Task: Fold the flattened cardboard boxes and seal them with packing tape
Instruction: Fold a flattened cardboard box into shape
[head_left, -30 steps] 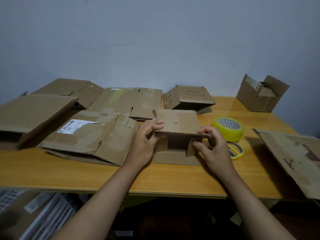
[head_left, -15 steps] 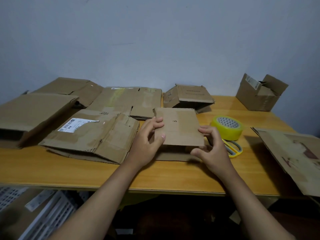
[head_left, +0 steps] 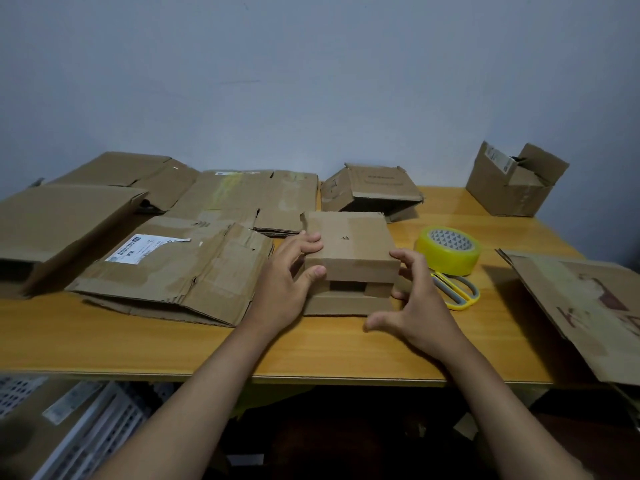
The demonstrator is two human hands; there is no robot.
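Left hand (head_left: 287, 271) gripping small box (head_left: 349, 247) (half-folded), right hand (head_left: 415, 299) spread beside it

- Dim, even indoor light — soft shadows under the boxes (head_left: 349, 251).
- Wide-angle bend at the edges; the table (head_left: 104, 344) front curves.
- Below it, darkness.

Views: one only, so no scene is shared between cameras.
Position: worn on the person's head, above the near edge of the yellow wooden table (head_left: 104, 344).
Facing: forward and down, towards the plain grey-blue wall (head_left: 311, 81) behind the table.
Nearness: close; both bare forearms reach in from the bottom edge.
Lens: wide-angle, taking in the table's width.
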